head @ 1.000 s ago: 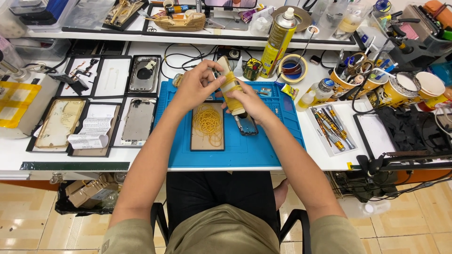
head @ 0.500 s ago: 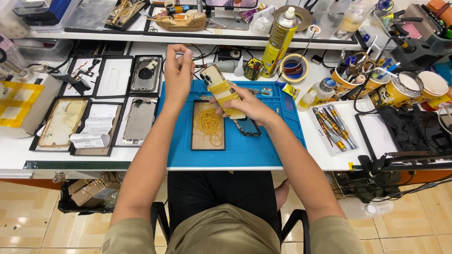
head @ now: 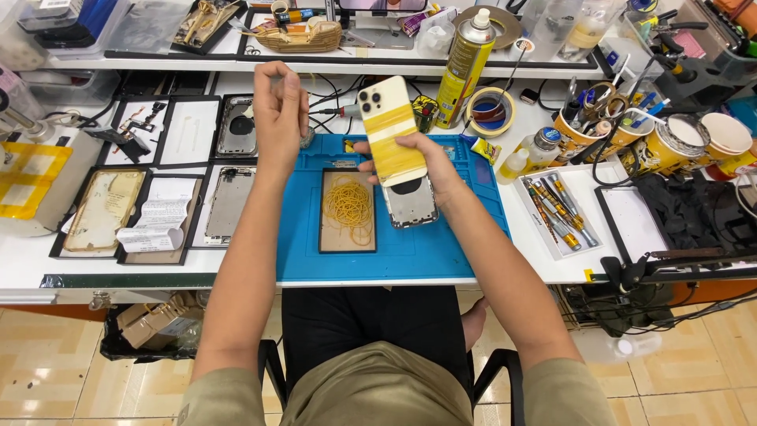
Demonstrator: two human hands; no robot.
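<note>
Right hand [head: 422, 162], at frame centre over the blue mat [head: 465, 237], grips a pale phone [head: 388, 130] banded in yellow tape, camera end up; left hand [head: 280, 110], upper left of centre, is pinched closed, contents indiscernible; advise steady support, gentle peeling.

Blue rubber work mat [head: 441, 252] at bench centre, w/ a shallow black tray of yellow rubber bands [head: 348, 207] on its left half. Left of mat: several black trays w/ phone frames & parts [head: 229, 203]. Tall yellow spray can w/ white cap [head: 467, 63] upright behind mat, roll of tape [head: 490, 112] just beside it. Right side: clear tray of small screwdrivers [head: 558, 213], paper cups stuffed w/ tools [head: 587, 118], black cloth [head: 694, 209].
</note>
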